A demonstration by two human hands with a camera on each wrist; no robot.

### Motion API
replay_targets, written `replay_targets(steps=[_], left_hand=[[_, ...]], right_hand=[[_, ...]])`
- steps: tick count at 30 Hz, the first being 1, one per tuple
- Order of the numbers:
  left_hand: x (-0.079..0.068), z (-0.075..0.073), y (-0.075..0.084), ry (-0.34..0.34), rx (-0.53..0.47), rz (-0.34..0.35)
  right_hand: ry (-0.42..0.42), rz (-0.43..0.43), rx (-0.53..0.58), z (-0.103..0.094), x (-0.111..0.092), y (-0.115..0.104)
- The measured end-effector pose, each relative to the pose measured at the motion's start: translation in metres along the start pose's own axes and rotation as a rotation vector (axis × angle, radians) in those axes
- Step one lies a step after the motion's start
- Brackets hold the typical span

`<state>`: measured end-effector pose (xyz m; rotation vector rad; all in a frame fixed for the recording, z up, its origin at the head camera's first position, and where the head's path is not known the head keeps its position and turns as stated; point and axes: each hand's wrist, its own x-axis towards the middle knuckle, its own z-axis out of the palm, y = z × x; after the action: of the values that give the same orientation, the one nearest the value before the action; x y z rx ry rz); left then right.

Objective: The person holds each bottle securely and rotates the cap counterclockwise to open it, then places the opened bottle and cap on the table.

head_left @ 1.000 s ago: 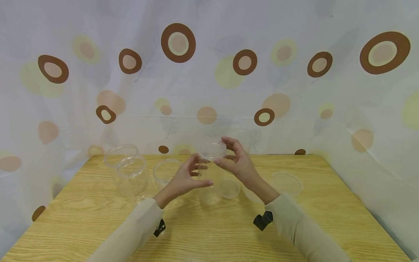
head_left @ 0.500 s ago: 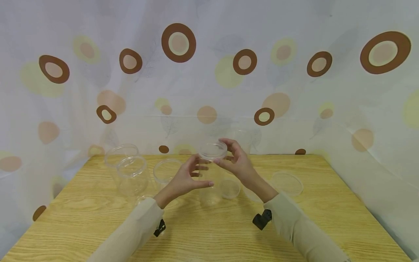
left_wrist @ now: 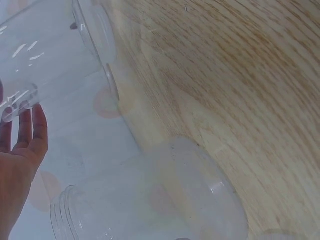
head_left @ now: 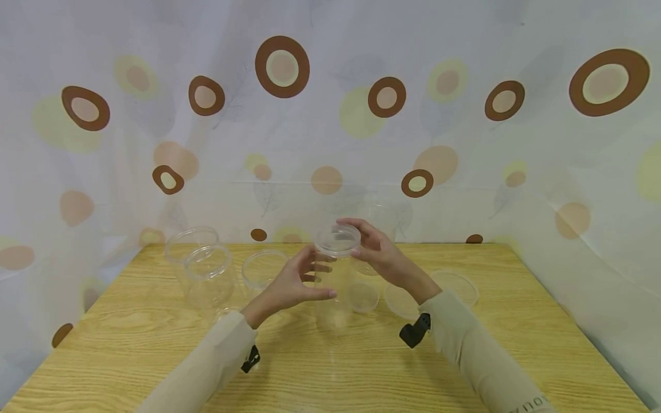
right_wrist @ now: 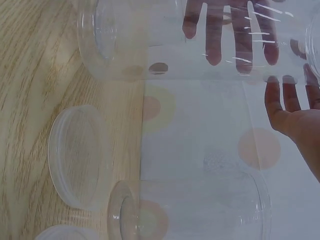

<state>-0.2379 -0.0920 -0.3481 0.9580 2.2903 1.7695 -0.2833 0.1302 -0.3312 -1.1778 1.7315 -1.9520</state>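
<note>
In the head view, a tall clear plastic jar [head_left: 333,312] stands nearly upright between my hands. My left hand [head_left: 286,284] grips its side, the thumb in front and the fingers behind the clear wall. In the right wrist view those fingers [right_wrist: 242,45] show through the jar. Round the jar's top is a clear rimmed lid [head_left: 338,248]. My right hand [head_left: 384,258] holds the lid's edge, its thumb at the near right side and its forefinger across the back. Whether the jar's base touches the table is hard to tell.
Several open clear jars [head_left: 206,275] stand on the wooden table [head_left: 330,373] to the left. Another clear jar [right_wrist: 200,207] stands behind, right of the held one. Clear lids lie on the right, among them a small lid [head_left: 364,298] and a larger lid [head_left: 457,287].
My right thumb has shifted to the right along the near edge of the lid, while the forefinger has slid left across its back. The left hand and the jar stay nearly in place.
</note>
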Motion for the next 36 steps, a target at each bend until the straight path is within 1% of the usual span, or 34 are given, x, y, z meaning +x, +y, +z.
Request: replay_targets(steps=[5, 10, 16, 19, 26, 30, 36], left_hand=[[0.000, -0.001, -0.001, -0.003, -0.009, 0.009], [0.000, -0.001, -0.003, -0.004, -0.011, 0.010], [0.001, -0.001, -0.003, -0.011, 0.000, 0.004], [0.002, -0.001, -0.005, -0.007, 0.005, 0.024], [0.008, -0.005, -0.026, 0.034, 0.063, 0.041], [0.010, -0.007, -0.029, 0.060, 0.090, 0.048], [0.014, -0.011, -0.027, 0.105, 0.108, 0.005]], right_hand=[[-0.045, -0.015, 0.042, -0.001, 0.002, 0.000], [-0.041, -0.026, 0.055, -0.001, 0.003, -0.001], [0.002, -0.071, 0.037, -0.001, 0.006, -0.002], [0.034, -0.090, 0.018, -0.001, 0.007, -0.004], [0.106, -0.116, -0.001, -0.004, 0.005, -0.014], [0.134, -0.103, -0.027, -0.007, 0.000, -0.022], [0.144, -0.098, -0.079, -0.014, -0.009, -0.032]])
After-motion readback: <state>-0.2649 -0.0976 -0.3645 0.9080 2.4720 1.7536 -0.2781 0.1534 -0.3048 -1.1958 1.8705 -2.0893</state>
